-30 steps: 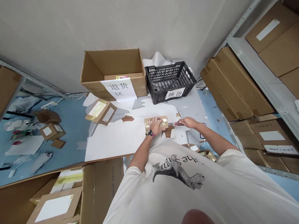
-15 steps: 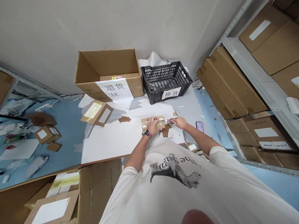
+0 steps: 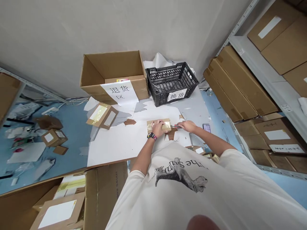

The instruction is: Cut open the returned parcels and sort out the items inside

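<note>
Left hand (image 3: 158, 127) clasps a taped cardboard parcel (image 3: 150, 127) — right hand (image 3: 189, 126) grips a red-handled cutter (image 3: 177, 126) beside it.

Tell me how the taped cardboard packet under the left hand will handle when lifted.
The flat cardboard packet will probably feel stiff, as its edges stay straight under the left hand. Being thin, it is likely light for its size. The glossy tape on it may be slightly slippery.

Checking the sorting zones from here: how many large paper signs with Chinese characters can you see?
2. One sign is on the front of the open cardboard box; the other is on the front of the black plastic crate. Others may be hidden.
</note>
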`<action>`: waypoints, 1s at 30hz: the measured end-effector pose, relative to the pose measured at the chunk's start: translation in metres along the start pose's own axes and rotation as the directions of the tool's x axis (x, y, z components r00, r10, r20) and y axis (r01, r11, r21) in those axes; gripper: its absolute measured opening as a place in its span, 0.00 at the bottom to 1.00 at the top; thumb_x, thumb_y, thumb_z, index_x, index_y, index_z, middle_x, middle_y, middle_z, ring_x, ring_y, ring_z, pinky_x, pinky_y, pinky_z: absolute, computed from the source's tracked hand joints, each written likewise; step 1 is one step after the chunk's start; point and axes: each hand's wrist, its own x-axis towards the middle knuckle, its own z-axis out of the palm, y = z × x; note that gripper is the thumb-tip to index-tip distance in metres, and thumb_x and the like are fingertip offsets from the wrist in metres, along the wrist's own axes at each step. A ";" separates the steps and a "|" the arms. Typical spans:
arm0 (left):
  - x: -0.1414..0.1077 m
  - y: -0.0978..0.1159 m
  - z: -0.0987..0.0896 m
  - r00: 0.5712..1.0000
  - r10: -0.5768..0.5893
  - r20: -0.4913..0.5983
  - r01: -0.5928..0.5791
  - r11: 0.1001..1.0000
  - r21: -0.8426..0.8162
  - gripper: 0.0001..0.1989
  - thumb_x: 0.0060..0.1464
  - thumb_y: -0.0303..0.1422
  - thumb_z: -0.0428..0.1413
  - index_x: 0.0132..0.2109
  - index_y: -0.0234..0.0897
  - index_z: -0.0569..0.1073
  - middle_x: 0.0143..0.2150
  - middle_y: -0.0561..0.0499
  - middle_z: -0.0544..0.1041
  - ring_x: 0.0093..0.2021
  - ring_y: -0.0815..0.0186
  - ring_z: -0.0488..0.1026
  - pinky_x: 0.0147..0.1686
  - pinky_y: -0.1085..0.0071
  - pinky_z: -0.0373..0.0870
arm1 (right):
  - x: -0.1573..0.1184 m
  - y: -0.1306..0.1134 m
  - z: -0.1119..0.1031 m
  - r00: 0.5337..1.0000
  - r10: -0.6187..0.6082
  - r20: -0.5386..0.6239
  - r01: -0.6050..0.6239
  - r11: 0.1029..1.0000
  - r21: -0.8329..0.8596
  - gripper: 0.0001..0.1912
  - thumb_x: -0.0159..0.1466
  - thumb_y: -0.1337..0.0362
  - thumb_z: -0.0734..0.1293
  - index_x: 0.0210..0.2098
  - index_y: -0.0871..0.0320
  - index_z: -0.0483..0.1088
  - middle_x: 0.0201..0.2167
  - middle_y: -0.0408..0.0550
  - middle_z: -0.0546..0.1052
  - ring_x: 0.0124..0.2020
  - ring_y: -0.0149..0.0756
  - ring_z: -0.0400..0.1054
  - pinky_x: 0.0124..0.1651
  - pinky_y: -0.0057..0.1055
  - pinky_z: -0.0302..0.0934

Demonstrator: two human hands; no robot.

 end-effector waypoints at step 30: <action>-0.139 -0.115 -0.092 0.887 -0.461 -0.007 0.327 0.640 -0.695 0.38 0.56 0.56 0.69 0.65 0.36 0.83 0.46 0.43 0.88 0.32 0.64 0.77 0.32 0.68 0.75 | 0.080 -0.186 0.006 0.992 -0.114 0.053 0.116 0.993 -0.026 0.20 0.69 0.65 0.78 0.59 0.56 0.81 0.67 0.62 0.73 0.66 0.58 0.69 0.72 0.53 0.62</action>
